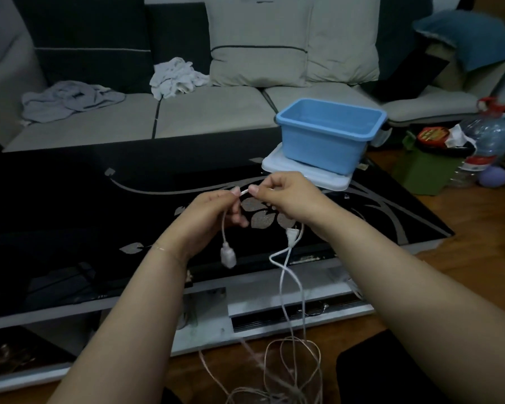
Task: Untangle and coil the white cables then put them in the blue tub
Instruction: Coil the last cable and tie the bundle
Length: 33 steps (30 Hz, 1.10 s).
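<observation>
Both hands were raised over the near edge of the black table [70,199], close together, each pinching the same short stretch of white cable [283,287]. The left hand [213,214] gripped it between thumb and fingertips, and the right hand [286,196] pinched it just beside, thumb on top, so only a little cable showed between them.

The cable was thin, round and white. From the left hand one end hung straight down to a blocky white plug [228,256], blurred, dangling in the air in front of the table edge. From under the right hand a second end hung with a smaller connector [291,236] showing two short prongs. Below that the strands bent, crossed once and dropped to the wooden floor, where they spread into loose, overlapping loops near the bottom of the view. How many separate cables made up the tangle could not be told.

The blue tub [327,147] stood at the far right corner of the table, on a white lid [303,176], well apart from the cable; nothing could be seen inside it. Behind lay a sofa [216,118] with crumpled cloths.
</observation>
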Motion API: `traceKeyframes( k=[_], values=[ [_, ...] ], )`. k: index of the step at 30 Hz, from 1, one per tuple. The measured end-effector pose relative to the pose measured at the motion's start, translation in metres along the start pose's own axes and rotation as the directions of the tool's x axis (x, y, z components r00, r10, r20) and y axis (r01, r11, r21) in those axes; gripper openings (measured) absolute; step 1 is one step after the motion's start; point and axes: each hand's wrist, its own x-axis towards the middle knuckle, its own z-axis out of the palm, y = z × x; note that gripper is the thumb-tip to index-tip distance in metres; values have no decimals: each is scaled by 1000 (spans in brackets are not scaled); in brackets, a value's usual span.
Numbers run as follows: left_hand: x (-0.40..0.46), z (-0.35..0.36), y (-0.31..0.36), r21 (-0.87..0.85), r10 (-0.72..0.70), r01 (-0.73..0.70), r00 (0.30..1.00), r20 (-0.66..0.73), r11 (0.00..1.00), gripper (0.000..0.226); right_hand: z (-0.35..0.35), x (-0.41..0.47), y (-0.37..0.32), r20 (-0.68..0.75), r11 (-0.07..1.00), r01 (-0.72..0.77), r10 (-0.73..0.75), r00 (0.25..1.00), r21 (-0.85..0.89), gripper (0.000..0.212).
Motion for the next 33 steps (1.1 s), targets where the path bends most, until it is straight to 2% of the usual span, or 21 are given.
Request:
traceKeyframes(
  k=[2,6,10,13,15,17,19,21,24,27,30,33],
  values=[
    [-5,8,1,-98,-58,64,996,64,993,36,-4,-6,-1,-46,997,28,-25,999,70,21],
    [-14,19,-2,-126,-147,178,964,222,976,38,-6,-15,-2,-114,995,52,-42,993,86,17],
    [-21,24,-3,-218,-176,230,954,242,948,33,-4,-20,3,-288,995,68,-44,957,76,18],
    [-25,25,-4,-300,-178,249,953,244,921,36,1,-21,13,-307,999,23,-13,952,29,26],
    [-26,25,-2,-441,-162,247,962,222,863,35,6,-23,21,-276,999,-18,10,961,-29,31],
    [-26,25,0,-597,-148,217,975,163,772,35,14,-27,25,-175,987,-39,11,985,-158,31],
    [-25,25,2,-669,-131,147,989,74,729,34,26,-34,25,-12,941,26,-32,999,-338,25],
    [-25,23,3,-665,-112,76,994,-12,743,34,35,-40,22,151,897,115,-54,987,-428,23],
    [-23,22,2,-619,-44,-39,992,-117,785,36,37,-47,19,324,864,158,6,946,-478,35],
    [-20,23,-2,-464,41,-143,974,-223,874,35,35,-51,17,343,843,175,12,939,-508,34],
    [-20,27,-6,-124,189,-226,948,-258,966,31,32,-51,11,326,838,184,-8,945,-513,28],
    [-20,31,-10,285,316,-249,924,-217,926,28,26,-53,4,396,924,140,13,918,-356,17]
  ],
)
